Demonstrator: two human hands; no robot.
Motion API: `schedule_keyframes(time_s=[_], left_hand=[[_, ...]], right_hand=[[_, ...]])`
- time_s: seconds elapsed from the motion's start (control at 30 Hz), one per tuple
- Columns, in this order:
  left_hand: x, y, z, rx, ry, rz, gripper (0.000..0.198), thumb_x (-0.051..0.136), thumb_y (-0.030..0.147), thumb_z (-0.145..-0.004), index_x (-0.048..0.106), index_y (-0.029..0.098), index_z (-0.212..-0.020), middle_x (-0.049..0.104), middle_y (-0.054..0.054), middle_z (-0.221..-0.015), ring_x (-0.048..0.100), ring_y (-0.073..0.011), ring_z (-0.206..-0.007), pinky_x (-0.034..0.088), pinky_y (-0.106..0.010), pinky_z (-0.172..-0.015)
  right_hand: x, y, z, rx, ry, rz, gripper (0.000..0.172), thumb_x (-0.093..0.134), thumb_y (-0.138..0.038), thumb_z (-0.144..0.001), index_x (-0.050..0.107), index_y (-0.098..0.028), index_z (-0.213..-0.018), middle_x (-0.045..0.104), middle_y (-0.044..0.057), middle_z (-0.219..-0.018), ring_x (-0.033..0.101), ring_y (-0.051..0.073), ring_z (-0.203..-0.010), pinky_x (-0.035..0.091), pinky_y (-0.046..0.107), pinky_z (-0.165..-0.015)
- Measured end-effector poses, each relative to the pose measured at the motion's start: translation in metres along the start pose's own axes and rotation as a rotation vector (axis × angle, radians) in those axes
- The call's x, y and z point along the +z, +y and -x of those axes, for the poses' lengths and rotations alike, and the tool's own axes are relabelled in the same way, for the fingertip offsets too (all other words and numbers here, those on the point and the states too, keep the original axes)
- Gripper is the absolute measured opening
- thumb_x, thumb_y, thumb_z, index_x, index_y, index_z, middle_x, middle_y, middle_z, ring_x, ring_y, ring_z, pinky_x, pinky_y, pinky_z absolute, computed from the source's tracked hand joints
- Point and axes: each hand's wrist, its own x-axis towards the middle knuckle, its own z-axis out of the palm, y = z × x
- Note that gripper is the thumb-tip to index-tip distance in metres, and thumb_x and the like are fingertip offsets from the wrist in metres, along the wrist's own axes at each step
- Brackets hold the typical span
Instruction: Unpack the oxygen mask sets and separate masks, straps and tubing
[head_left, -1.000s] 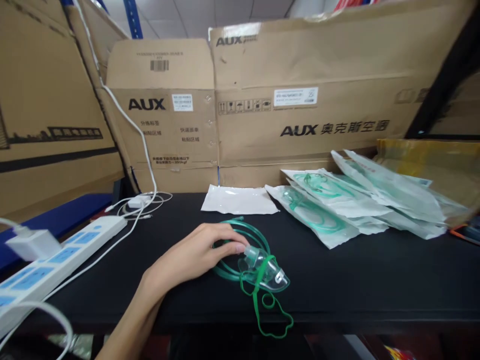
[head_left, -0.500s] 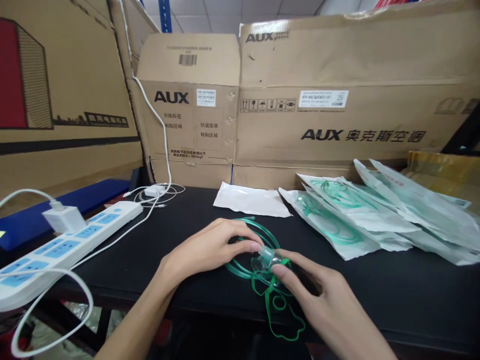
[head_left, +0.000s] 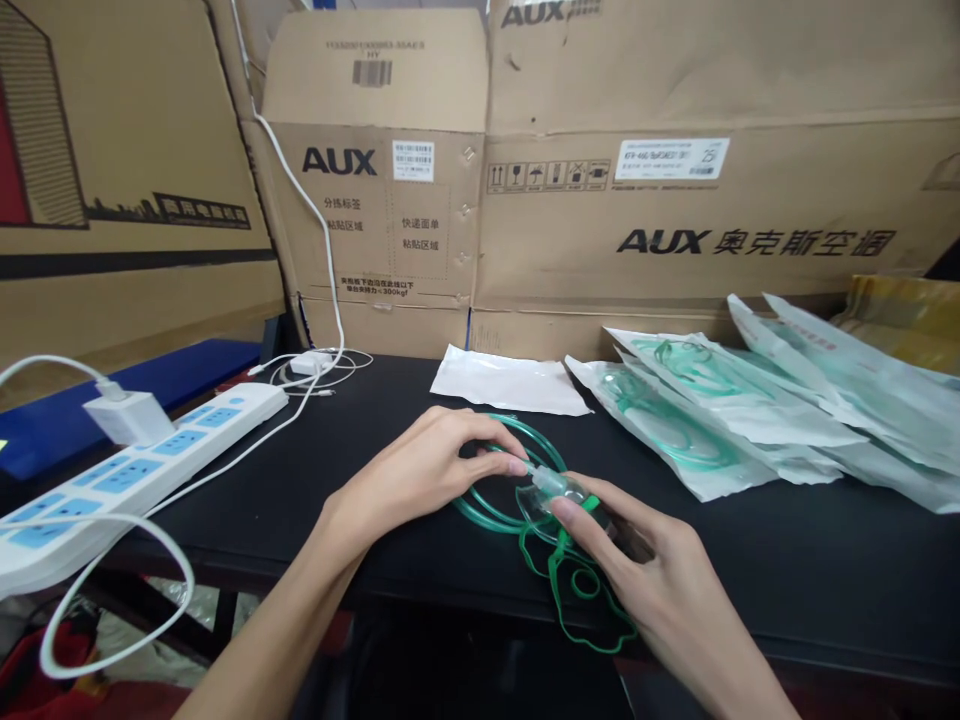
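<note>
A clear oxygen mask point(head_left: 531, 503) with a green elastic strap point(head_left: 556, 590) is held over the table's front part. My right hand point(head_left: 637, 540) grips it from the right, thumb on top and fingers curled behind. From the left, my left hand point(head_left: 442, 455) pinches the tubing end at the mask's pale connector point(head_left: 550, 481) between thumb and forefinger. The exact join is small and partly covered by the fingertips. Coiled green tubing point(head_left: 480, 516) lies on the black table beneath both hands. The strap hangs in loops past the table's front edge.
Several paper-and-film pouches point(head_left: 675, 430) with green tubing inside are piled at the right. A flat white pouch point(head_left: 510, 382) lies behind my hands. On the left stand a power strip point(head_left: 127, 480) and a white cable point(head_left: 225, 485). Cardboard boxes point(head_left: 390, 230) wall the back.
The view has tipped slightly downward. The mask has shifted a little to the right of my left fingertips, so more of the connector shows. Both hands keep their grip.
</note>
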Motion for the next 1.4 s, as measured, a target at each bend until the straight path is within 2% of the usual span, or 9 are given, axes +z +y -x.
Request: schedule_keyframes(time_s=[0.1, 0.33, 0.57, 0.7, 0.87, 0.93, 1.1, 1.27, 1.4], left_hand=[[0.002, 0.002, 0.001, 0.023, -0.013, -0.024, 0.015, 0.063, 0.031, -0.096, 0.077, 0.025, -0.098, 0.076, 0.004, -0.095, 0.066, -0.0141, -0.087, 0.043, -0.022, -0.081], [0.002, 0.002, 0.000, 0.007, -0.060, 0.000, 0.026, 0.056, 0.035, -0.100, 0.075, 0.020, -0.090, 0.074, 0.002, -0.083, 0.065, -0.0143, -0.079, 0.044, -0.023, -0.075], [0.002, 0.000, 0.000, -0.038, -0.099, 0.008, 0.030, 0.054, 0.041, -0.100, 0.074, 0.020, -0.091, 0.070, 0.003, -0.075, 0.060, -0.0128, -0.069, 0.042, -0.023, -0.067], [0.001, 0.002, 0.000, -0.024, -0.055, 0.039, 0.032, 0.053, 0.039, -0.101, 0.073, 0.020, -0.085, 0.072, 0.002, -0.079, 0.062, -0.0131, -0.074, 0.043, -0.023, -0.071], [0.002, 0.002, 0.000, 0.005, -0.025, 0.048, 0.019, 0.059, 0.032, -0.098, 0.075, 0.024, -0.104, 0.075, 0.001, -0.101, 0.066, -0.0167, -0.094, 0.046, -0.025, -0.085], [0.003, 0.002, 0.000, -0.007, -0.009, 0.003, 0.019, 0.059, 0.033, -0.098, 0.075, 0.025, -0.105, 0.075, 0.000, -0.102, 0.066, -0.0175, -0.093, 0.047, -0.026, -0.086], [0.008, 0.003, -0.001, -0.025, 0.021, -0.051, 0.018, 0.059, 0.034, -0.098, 0.073, 0.025, -0.104, 0.074, 0.001, -0.098, 0.066, -0.0168, -0.089, 0.046, -0.026, -0.085], [0.006, 0.004, 0.000, 0.000, 0.010, 0.040, 0.012, 0.061, 0.027, -0.097, 0.071, 0.022, -0.093, 0.072, 0.002, -0.092, 0.063, -0.0145, -0.085, 0.044, -0.024, -0.078], [0.007, 0.007, 0.000, -0.033, 0.035, -0.021, 0.011, 0.062, 0.024, -0.094, 0.068, 0.021, -0.086, 0.070, 0.002, -0.088, 0.060, -0.0152, -0.080, 0.041, -0.026, -0.071]], right_hand=[[0.000, -0.001, 0.001, 0.004, -0.012, -0.021, 0.044, 0.067, -0.059, -0.083, 0.076, -0.024, -0.108, 0.077, 0.003, -0.095, 0.069, 0.024, -0.080, 0.052, 0.031, -0.068], [0.003, -0.001, -0.001, -0.144, 0.017, -0.112, 0.033, 0.071, -0.048, -0.086, 0.076, -0.028, -0.111, 0.074, 0.001, -0.102, 0.068, 0.021, -0.092, 0.052, 0.029, -0.084], [0.009, 0.001, -0.001, -0.317, 0.111, 0.011, 0.030, 0.071, -0.041, -0.087, 0.076, -0.025, -0.112, 0.075, 0.005, -0.107, 0.068, 0.024, -0.097, 0.052, 0.035, -0.089], [0.009, -0.001, -0.002, -0.249, 0.099, -0.008, 0.032, 0.069, -0.044, -0.088, 0.074, -0.026, -0.115, 0.075, 0.004, -0.111, 0.068, 0.025, -0.101, 0.051, 0.038, -0.095], [0.008, -0.005, -0.001, -0.127, 0.120, -0.002, 0.037, 0.067, -0.052, -0.087, 0.075, -0.024, -0.111, 0.077, 0.005, -0.107, 0.070, 0.023, -0.082, 0.055, 0.034, -0.072], [0.009, -0.004, 0.000, -0.134, 0.150, 0.027, 0.035, 0.068, -0.050, -0.086, 0.075, -0.025, -0.109, 0.077, 0.004, -0.104, 0.069, 0.021, -0.076, 0.054, 0.033, -0.070], [0.010, 0.000, 0.000, -0.176, 0.183, 0.081, 0.031, 0.071, -0.046, -0.086, 0.075, -0.026, -0.109, 0.076, 0.004, -0.107, 0.069, 0.023, -0.085, 0.053, 0.032, -0.073], [0.004, 0.000, 0.001, -0.172, 0.056, -0.019, 0.034, 0.068, -0.046, -0.089, 0.074, -0.025, -0.116, 0.074, 0.004, -0.118, 0.070, 0.023, -0.097, 0.054, 0.031, -0.082], [0.001, -0.001, 0.002, -0.147, 0.025, -0.038, 0.036, 0.068, -0.048, -0.089, 0.075, -0.024, -0.115, 0.074, 0.005, -0.116, 0.069, 0.025, -0.101, 0.055, 0.030, -0.081]])
